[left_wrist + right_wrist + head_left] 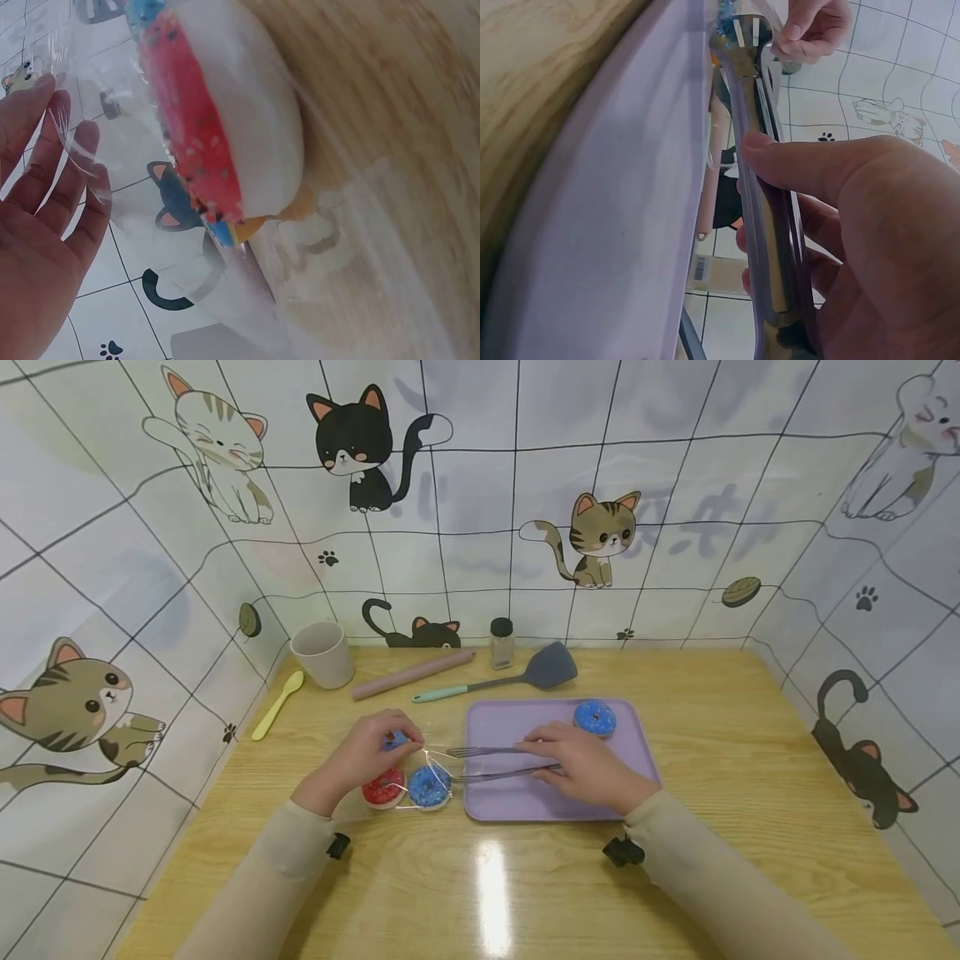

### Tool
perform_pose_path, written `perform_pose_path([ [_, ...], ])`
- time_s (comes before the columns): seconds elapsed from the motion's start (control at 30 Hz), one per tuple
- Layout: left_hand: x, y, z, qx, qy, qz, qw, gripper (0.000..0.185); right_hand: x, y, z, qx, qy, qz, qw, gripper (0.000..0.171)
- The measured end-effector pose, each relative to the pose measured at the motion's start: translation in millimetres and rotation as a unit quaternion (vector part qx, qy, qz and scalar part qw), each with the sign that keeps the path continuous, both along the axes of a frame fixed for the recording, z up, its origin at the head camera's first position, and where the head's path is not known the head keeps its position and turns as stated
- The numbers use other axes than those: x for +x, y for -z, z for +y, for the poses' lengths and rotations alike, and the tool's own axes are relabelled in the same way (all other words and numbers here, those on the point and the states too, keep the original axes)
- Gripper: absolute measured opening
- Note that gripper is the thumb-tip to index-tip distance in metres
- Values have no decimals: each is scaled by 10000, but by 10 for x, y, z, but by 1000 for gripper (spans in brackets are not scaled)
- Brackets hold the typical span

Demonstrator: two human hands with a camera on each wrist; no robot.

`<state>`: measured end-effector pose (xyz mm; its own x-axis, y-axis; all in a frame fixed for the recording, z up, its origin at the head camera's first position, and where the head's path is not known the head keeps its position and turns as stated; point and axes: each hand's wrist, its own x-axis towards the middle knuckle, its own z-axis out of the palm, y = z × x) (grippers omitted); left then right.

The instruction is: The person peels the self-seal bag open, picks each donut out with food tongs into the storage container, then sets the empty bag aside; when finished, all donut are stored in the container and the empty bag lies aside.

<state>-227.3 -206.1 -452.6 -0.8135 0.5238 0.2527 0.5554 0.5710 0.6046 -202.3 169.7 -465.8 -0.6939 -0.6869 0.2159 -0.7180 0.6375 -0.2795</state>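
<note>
My left hand (372, 750) pinches the edge of a clear plastic bag (438, 757) between fingertips and thumb. Inside lie a red sprinkled doughnut (382, 791) and a blue one (421, 788); another blue doughnut (395, 740) is partly hidden behind the fingers. My right hand (588, 768) grips metal tongs (487, 750), thumb on one arm and fingers round the other in the right wrist view. The tongs are spread, their tips pointing left at the bag's mouth. Beneath them is a purple tray (510, 723), with a blue doughnut (583, 718) at its far right corner.
Along the back stand a cup (325, 660) and a black-capped jar (502, 647). A pink rolling pin (412, 675), a spatula (550, 667) and a yellow spoon (277, 708) lie on the wooden table (720, 735). Cat-patterned walls (480, 485) enclose the back and sides.
</note>
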Motion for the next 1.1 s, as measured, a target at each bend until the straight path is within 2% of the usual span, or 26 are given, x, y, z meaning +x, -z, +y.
perform_pose_path([
  [0.37,-6,11,2,-97,-16,25,9999,6,-4,-104,-48,106,-153,-415,9990,52],
  [0.73,-7,37,6,-130,1,-93,9999,5,-94,-36,-133,49,-351,-827,9959,53],
  [0.9,-17,67,13,-173,8,-18,9998,5,-131,-26,-183,-47,-606,-917,9939,50],
  [1.1,-15,71,13,-201,23,10,9998,6,-135,4,-198,8,-707,-978,9927,48],
])
